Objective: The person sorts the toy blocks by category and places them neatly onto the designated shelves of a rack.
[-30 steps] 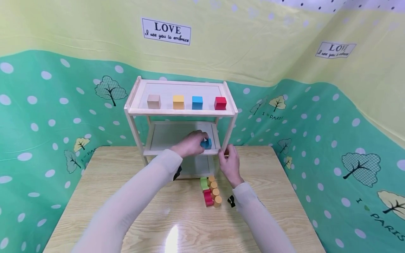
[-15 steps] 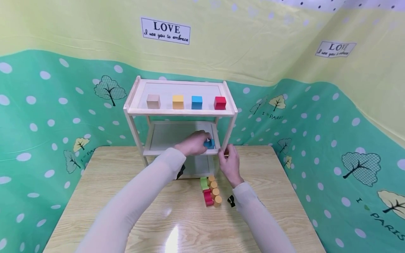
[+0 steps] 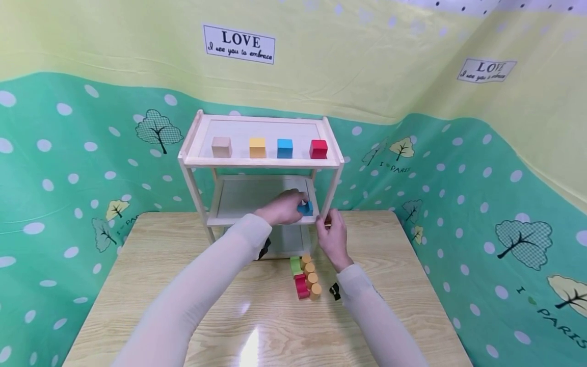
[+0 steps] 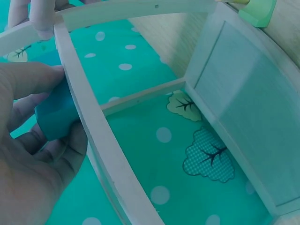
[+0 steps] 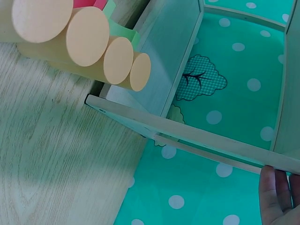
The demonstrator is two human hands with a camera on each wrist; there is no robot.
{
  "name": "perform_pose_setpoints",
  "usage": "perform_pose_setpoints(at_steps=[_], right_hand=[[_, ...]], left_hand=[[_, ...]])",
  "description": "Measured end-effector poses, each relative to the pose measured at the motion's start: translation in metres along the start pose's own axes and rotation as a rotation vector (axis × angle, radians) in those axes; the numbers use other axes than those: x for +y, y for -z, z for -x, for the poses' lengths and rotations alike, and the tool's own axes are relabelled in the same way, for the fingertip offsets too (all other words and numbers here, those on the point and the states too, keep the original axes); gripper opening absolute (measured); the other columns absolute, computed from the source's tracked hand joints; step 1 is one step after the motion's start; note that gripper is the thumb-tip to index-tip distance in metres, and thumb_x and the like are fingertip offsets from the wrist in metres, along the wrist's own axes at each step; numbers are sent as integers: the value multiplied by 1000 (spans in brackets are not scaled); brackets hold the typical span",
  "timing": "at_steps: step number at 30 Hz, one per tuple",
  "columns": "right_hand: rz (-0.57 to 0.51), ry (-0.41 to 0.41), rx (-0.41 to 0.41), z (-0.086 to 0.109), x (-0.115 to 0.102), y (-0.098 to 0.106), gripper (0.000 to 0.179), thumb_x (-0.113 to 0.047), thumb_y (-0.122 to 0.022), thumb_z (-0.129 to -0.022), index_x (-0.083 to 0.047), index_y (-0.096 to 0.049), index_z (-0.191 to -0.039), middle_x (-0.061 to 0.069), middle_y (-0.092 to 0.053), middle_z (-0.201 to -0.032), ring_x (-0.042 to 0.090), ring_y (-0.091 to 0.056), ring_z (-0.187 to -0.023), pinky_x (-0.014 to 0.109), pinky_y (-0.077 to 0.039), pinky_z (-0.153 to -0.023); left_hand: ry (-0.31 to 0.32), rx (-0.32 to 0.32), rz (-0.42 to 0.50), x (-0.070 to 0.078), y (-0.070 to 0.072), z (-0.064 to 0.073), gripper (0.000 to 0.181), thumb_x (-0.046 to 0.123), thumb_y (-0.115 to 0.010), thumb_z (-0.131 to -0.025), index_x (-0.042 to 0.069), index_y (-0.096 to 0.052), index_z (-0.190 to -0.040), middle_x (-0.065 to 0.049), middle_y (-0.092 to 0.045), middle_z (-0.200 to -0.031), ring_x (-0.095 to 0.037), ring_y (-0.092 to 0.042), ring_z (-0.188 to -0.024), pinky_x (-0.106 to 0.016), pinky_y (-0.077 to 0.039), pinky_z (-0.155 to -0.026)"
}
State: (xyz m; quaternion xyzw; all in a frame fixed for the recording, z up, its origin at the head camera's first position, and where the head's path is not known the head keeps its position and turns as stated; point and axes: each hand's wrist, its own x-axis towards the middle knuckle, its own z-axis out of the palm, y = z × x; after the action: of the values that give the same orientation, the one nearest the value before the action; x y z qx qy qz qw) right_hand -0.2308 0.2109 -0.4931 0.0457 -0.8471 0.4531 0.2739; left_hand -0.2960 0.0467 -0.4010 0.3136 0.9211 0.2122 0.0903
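Note:
My left hand (image 3: 286,206) pinches a blue notched block (image 3: 309,209) at the front right of the middle shelf (image 3: 243,199). In the left wrist view, the thumb and fingers lie on either side of this blue block (image 4: 58,112), beside the pale wooden rail. My right hand (image 3: 333,237) grips the right front post of the wooden rack (image 3: 332,191) at middle-shelf height, thumb in front. Its fingertips (image 5: 268,180) show against the wood in the right wrist view. Along the top shelf stand a plain wood cube (image 3: 222,147), a yellow cube (image 3: 258,148), a blue cube (image 3: 285,149) and a red cube (image 3: 318,149).
On the table (image 3: 220,316), before the rack, several orange cylinders (image 3: 312,280) form a row. Beside them lie red notched blocks (image 3: 301,286) and a green notched block (image 3: 295,265). A patterned green and yellow cloth (image 3: 91,168) hangs behind and at the sides.
My left hand has shifted slightly right with the blue notched block, bringing it nearer the shelf's right end. The right hand stays on the post.

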Motion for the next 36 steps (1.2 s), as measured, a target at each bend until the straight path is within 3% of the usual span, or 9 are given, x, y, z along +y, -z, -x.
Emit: perform_pose_setpoints(at_steps=[10,15,27,36], right_hand=[[3,16,-3,1,-1,-1,10,-17,-55,-95,-8,-54,-98,5,-53,-90,17,-56,-78,30,-55,-64],[-6,4,-8,2,-2,-1,10,-17,-55,-95,-8,-54,-99,5,-53,-91,18,-56,-79,31,-56,-65],[-4,-17,-7,2,-3,0,11,-18,-55,-95,-8,-53,-100,7,-54,-91,20,-58,-80,33,-56,-66],[-2,-20,-5,2,-4,1,13,-19,-55,-95,-8,-54,-101,6,-54,-91,19,-58,-81,34,-56,-67]], left_hand=[[11,7,29,-1,0,4,43,12,-67,-85,12,-57,-127,-4,-55,-108,-17,-53,-90,-31,-50,-83],[32,22,39,0,0,6,48,14,-68,-86,13,-54,-132,-6,-54,-115,-18,-54,-98,-32,-49,-88],[-7,133,17,-6,-2,20,51,17,-71,-83,10,-55,-132,-6,-52,-123,-17,-52,-106,-31,-46,-95],[-34,241,64,-11,-6,34,45,17,-72,-84,7,-59,-126,-7,-52,-121,-18,-52,-105,-33,-47,-95]])
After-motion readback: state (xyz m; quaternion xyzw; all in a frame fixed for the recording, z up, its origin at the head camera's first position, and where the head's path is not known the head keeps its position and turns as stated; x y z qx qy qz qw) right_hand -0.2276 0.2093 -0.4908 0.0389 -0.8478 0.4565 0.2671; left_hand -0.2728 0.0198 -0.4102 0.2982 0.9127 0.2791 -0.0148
